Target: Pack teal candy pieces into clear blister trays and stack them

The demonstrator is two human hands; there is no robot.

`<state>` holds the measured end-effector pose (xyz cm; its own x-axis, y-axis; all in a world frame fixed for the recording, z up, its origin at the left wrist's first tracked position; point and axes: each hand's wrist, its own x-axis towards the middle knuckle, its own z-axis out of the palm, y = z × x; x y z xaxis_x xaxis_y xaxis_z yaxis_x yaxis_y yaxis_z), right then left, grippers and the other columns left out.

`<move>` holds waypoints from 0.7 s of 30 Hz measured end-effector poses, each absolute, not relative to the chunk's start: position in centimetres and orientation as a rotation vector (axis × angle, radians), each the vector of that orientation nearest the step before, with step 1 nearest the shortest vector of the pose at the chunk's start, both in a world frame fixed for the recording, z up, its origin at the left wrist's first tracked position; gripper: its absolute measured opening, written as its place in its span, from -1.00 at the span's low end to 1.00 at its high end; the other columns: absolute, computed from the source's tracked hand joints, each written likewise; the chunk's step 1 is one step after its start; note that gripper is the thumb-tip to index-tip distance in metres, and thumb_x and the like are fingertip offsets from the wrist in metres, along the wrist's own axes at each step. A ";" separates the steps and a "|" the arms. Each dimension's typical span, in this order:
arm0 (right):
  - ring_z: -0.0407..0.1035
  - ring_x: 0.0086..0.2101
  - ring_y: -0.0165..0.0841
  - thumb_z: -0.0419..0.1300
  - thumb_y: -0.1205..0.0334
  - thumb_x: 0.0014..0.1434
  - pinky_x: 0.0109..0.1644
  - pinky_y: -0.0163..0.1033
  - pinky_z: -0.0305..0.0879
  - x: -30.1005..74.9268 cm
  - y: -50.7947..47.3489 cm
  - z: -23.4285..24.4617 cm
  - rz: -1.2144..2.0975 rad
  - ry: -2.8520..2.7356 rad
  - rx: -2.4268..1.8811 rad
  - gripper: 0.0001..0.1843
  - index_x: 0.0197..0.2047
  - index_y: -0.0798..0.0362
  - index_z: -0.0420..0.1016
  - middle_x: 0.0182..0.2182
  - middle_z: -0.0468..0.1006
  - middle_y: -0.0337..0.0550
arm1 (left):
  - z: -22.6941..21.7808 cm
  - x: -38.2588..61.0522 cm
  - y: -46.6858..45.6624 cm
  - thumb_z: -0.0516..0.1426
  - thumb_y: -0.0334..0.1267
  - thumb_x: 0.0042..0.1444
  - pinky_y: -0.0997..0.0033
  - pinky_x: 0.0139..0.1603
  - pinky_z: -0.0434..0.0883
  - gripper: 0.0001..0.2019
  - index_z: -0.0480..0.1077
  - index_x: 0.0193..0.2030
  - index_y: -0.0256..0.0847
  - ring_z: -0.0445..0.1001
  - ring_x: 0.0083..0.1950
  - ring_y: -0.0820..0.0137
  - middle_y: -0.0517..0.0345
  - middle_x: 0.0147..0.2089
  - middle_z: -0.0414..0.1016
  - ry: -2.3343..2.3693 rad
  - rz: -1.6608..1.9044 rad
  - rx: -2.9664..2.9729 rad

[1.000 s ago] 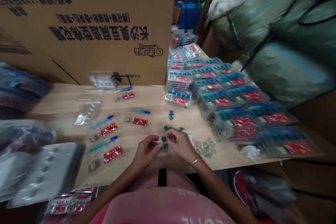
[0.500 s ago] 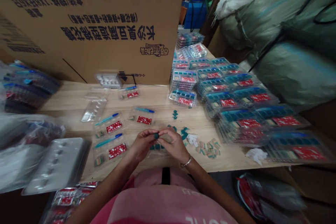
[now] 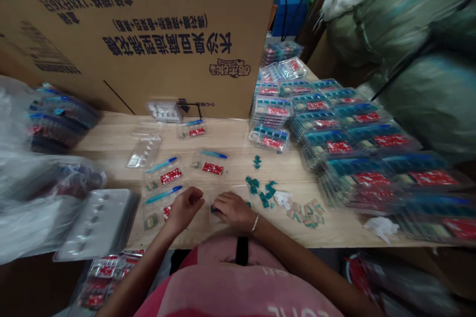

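Note:
My left hand (image 3: 185, 206) is curled into a loose fist at the near edge of the wooden table (image 3: 230, 133), resting over a clear tray with a red card and teal pen (image 3: 160, 205). My right hand (image 3: 231, 209) lies knuckles up beside it, fingers pressed down on a small teal piece (image 3: 213, 208) on the table. Several loose teal pieces (image 3: 260, 189) lie just right of that hand. Beyond them is a small heap of tan and green pieces (image 3: 305, 208) and a white scrap (image 3: 283, 199).
A big cardboard box (image 3: 148, 39) stands along the table's back. Stacks of filled clear trays (image 3: 334, 133) cover the right side. More partly filled trays (image 3: 163, 172) lie at centre left. Empty blister sheets (image 3: 98, 223) and plastic bags (image 3: 33, 198) sit left; stuffed sacks (image 3: 409, 34) at right.
Both hands have dropped from mid-air, where they pinched a teal piece between them, down to the table edge. The view has swung left and down.

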<state>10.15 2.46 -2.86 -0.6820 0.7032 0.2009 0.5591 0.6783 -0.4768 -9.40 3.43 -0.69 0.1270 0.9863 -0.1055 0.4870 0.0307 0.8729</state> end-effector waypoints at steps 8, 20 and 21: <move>0.33 -0.27 -0.32 0.12 0.34 0.16 -0.16 -0.23 0.22 10.4 1.8 -2.5 0.449 -2.507 -0.986 -0.92 -0.28 0.09 0.43 -0.30 0.50 -0.11 | -1.2 -7.4 8.4 0.09 -0.52 -0.06 0.16 -0.02 0.38 -0.81 0.41 -0.30 -0.23 0.41 -0.09 0.23 0.00 -0.16 0.47 1.467 0.536 2.437; 0.27 -0.31 -0.35 0.03 0.37 0.22 -0.20 -0.26 0.23 17.9 -4.8 -3.4 0.309 -2.359 -1.282 -0.83 -0.35 0.08 0.41 -0.36 0.44 -0.13 | -1.2 -7.3 1.3 0.08 -0.47 -0.03 0.26 -0.13 0.43 -0.82 0.36 -0.26 -0.23 0.43 -0.17 0.27 0.05 -0.25 0.43 1.232 0.220 2.401; 0.27 -0.33 -0.36 0.04 0.38 0.22 -0.22 -0.27 0.23 17.7 -4.7 -3.6 0.281 -2.400 -1.275 -0.83 -0.38 0.09 0.41 -0.39 0.43 -0.15 | -1.4 -7.4 0.7 0.07 -0.49 -0.05 0.24 -0.10 0.43 -0.79 0.36 -0.24 -0.22 0.42 -0.14 0.26 0.05 -0.23 0.43 1.232 0.221 2.399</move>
